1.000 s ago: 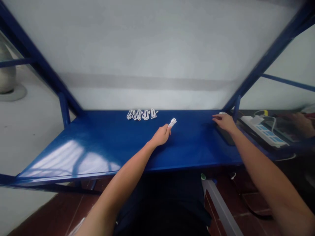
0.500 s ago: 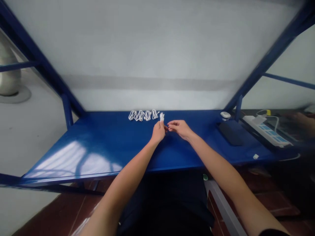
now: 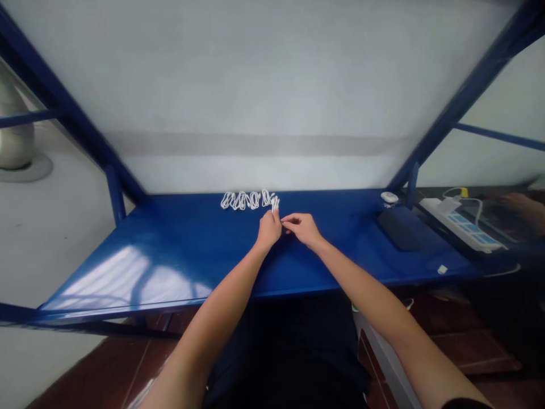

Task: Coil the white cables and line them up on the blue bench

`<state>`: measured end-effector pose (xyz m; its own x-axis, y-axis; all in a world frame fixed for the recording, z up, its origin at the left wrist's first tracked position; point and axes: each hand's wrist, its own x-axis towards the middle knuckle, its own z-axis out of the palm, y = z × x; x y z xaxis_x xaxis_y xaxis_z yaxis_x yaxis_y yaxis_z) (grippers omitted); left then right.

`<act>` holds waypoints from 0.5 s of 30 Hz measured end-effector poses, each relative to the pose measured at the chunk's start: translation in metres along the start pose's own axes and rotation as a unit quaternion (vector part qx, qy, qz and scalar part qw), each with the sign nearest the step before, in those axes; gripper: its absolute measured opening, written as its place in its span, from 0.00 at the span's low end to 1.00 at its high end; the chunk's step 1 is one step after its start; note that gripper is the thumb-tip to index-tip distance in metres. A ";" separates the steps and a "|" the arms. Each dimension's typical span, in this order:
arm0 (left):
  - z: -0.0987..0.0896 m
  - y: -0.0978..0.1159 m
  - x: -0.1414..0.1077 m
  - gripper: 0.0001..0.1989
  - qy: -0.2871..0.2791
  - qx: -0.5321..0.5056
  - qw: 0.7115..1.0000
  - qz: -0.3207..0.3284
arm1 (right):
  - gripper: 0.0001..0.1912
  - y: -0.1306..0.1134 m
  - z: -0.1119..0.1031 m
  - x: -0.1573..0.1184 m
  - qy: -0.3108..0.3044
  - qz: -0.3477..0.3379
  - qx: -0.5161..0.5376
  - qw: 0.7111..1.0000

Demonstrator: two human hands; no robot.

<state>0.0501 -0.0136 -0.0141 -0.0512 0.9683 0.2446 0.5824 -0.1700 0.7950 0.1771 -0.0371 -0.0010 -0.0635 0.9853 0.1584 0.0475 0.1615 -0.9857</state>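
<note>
Left hand (image 3: 269, 229) pinches a small white cable bundle (image 3: 275, 203) near the blue surface's (image 3: 179, 250) back edge, just right of the coiled cables (image 3: 247, 199). Right hand (image 3: 300, 227) sits beside it, fingers curled together; can't tell if it's touching the bundle. Loads of open room nearer and left.

Coiled white cable (image 3: 275, 203): small bundle, held upright, at the right end of a row of coiled white cables (image 3: 247, 199).
</note>
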 end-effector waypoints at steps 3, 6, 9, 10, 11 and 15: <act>-0.003 0.000 0.002 0.18 -0.015 0.000 1.000 0.001 | 0.10 -0.005 -0.001 -0.003 -0.016 0.003 0.010 1.000; -0.003 -0.001 0.006 0.19 -0.038 -0.042 0.998 0.007 | 0.10 -0.007 -0.005 -0.003 -0.029 0.007 0.033 0.999; 0.000 -0.001 0.008 0.19 -0.061 -0.128 0.989 -0.032 | 0.13 -0.005 -0.006 -0.002 -0.020 0.028 0.087 0.996; 0.001 0.000 0.008 0.18 -0.069 -0.160 0.983 -0.058 | 0.14 -0.004 -0.005 -0.002 -0.016 0.039 0.107 0.993; 0.001 0.001 0.008 0.17 -0.076 -0.191 0.975 -0.086 | 0.15 -0.003 -0.005 -0.001 -0.012 0.050 0.125 0.991; 0.001 0.004 0.008 0.15 -0.094 -0.264 0.949 -0.145 | 0.17 -0.001 -0.004 0.000 -0.009 0.063 0.147 0.987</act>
<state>0.0530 -0.0066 -0.0094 0.0276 0.9954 -0.0915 0.0765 0.0892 0.9931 0.1812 -0.0372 0.0006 -0.0931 0.9950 0.0353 -0.2349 0.0125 -0.9719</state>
